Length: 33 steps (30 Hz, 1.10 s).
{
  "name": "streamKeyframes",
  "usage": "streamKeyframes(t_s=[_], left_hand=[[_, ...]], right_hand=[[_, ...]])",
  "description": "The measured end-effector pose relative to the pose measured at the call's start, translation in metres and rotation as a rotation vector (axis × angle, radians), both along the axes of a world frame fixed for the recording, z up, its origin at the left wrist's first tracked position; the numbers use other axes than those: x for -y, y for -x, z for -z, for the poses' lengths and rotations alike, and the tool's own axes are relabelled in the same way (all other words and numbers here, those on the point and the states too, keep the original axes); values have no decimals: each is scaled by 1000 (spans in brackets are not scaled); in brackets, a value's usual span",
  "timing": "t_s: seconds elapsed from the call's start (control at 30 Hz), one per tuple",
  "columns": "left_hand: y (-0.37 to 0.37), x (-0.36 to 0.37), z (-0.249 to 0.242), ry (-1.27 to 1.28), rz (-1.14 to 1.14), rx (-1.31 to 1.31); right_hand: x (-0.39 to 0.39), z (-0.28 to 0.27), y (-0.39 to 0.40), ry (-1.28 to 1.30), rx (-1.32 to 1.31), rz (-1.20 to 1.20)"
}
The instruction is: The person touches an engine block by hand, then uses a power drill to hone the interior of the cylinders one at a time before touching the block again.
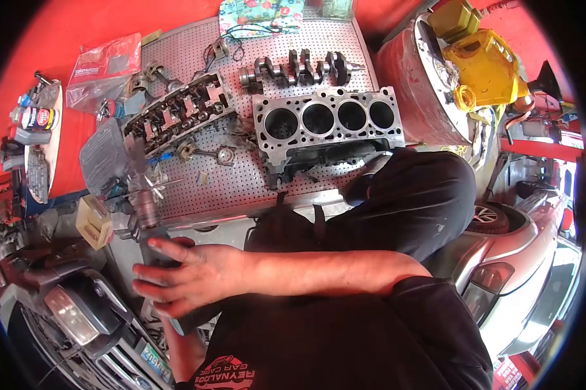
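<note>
My right hand (192, 273) crosses my body to the left, its fingers spread over a long, dark, shaft-like object (147, 211). This object has a brownish ridged cylinder in its middle, and its upper end is blurred against the cylinder head. My left forearm (184, 348) rises from the bottom edge toward the same object; the left hand itself is hidden behind it. Just beyond stands the cylinder head (182, 114) with its valve gear uppermost, near a connecting rod (208, 154). A small yellowish box (94, 222) sits left of the object.
On the perforated metal table (208, 188) are a four-bore engine block (329, 123) and a crankshaft (299, 68). A drum (420, 84) with a yellow container (484, 68) stands to the right. Cars flank me: a headlight (72, 315) on the left, a silver car (520, 260) on the right.
</note>
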<state>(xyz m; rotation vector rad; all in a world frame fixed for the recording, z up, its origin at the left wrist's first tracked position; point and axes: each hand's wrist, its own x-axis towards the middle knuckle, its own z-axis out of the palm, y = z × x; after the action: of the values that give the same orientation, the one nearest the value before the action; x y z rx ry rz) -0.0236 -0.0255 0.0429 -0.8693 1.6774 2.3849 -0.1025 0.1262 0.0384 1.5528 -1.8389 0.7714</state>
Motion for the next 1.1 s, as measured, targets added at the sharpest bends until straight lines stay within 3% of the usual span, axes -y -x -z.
streamKeyframes(t_s=[0.13, 0.23, 0.27, 0.33, 0.37, 0.43, 0.47, 0.6, 0.7, 1.0, 1.1], left_hand=[[11, -17, 16, -281, -357, -14], [9, -27, 26, -490, -541, -46], [13, -19, 34, -605, -321, -164], [15, -5, 49, -776, 134, -392], [11, -6, 46, -649, -4, -273], [1, 5, 58, -675, -2, -299], [-2, 9, 64, -692, 5, -317], [-17, 0, 60, -574, -81, -224], [-25, -13, 62, -544, -133, -179], [-44, -33, 74, -552, -204, -66], [-51, -32, 76, -558, -243, -66]], right_hand=[[-7, 4, -3, -149, 79, 87], [-54, -16, 18, -157, 346, 151], [-78, -27, 36, -144, 453, 197], [-131, -29, 90, -388, 565, 480], [-161, -4, 107, -305, 492, 685], [-222, 65, 149, -612, 689, 1161], [-239, 79, 163, -703, 667, 1226], [-241, 80, 193, -1027, 646, 1197], [-244, 91, 200, -1052, 555, 1119], [-245, 80, 199, -1084, 604, 1067], [-243, 76, 208, -1208, 451, 992]])
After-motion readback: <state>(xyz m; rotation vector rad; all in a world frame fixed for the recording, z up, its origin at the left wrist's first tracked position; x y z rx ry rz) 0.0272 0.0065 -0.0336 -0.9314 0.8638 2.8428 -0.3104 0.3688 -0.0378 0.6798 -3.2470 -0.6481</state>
